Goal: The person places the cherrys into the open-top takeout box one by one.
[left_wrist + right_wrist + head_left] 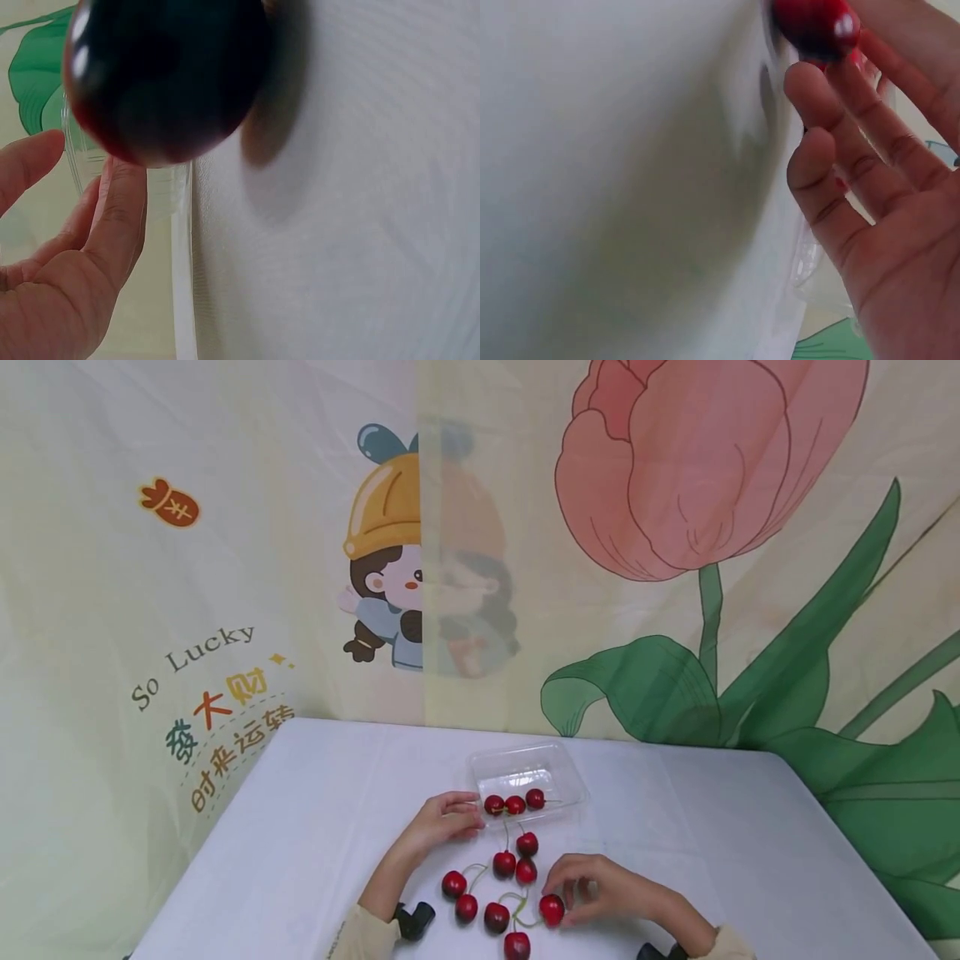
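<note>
Beside a clear plastic box (528, 768) on the table is my left hand (447, 818), its fairly straight fingers right at the box's near left corner. In the left wrist view the fingertips overlap the box wall (73, 157). Three red cherries lie along the near side inside the box. My right hand (600, 889) pinches a red cherry (552, 911) between thumb and fingers, close over the table. This cherry (817, 26) is at the top of the right wrist view. A dark cherry (165, 75) looms large before the left wrist camera.
Several loose cherries with green stems lie between the hands, among them a pair (466, 908) nearer the left arm and one (517, 946) at the front. A white cloth covers the table (300, 827). Behind it hangs a printed curtain (247, 527).
</note>
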Action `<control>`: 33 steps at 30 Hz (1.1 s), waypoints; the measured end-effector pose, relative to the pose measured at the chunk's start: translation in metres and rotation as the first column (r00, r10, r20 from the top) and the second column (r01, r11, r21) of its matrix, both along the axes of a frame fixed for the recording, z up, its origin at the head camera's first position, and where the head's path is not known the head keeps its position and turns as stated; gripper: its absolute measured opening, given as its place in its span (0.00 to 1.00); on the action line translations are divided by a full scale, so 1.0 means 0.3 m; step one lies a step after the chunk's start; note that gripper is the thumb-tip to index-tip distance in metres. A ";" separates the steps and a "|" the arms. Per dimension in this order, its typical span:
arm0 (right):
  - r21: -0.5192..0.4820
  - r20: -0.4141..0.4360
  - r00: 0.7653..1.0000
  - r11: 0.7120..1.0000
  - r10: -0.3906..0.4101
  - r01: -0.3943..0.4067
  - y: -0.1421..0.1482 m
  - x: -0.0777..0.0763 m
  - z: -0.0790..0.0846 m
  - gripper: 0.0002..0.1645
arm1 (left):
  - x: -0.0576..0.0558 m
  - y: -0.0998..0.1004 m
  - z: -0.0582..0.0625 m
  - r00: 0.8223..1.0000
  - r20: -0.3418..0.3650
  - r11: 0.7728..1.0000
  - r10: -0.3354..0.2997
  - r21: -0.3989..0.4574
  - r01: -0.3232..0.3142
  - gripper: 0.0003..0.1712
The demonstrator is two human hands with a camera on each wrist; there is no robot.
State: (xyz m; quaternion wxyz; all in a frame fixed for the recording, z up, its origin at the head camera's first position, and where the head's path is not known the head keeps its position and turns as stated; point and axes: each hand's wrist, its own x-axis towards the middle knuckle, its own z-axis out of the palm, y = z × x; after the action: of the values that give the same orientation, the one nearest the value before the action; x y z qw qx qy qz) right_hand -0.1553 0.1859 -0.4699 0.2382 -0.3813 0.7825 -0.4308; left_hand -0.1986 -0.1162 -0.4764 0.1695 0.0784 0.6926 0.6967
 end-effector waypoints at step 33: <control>-0.026 -0.058 0.996 0.998 -0.067 0.065 0.083 0.033 0.031 0.20 | -0.002 0.009 -0.003 0.993 -0.008 0.992 0.115 0.046 -0.114 0.24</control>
State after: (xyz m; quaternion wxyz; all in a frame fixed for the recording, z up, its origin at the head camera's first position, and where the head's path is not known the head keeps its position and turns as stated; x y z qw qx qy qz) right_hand -0.1453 0.2108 -0.4607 0.1962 -0.3705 0.7961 -0.4365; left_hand -0.1993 -0.1136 -0.4774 0.1235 0.0463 0.6808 0.7205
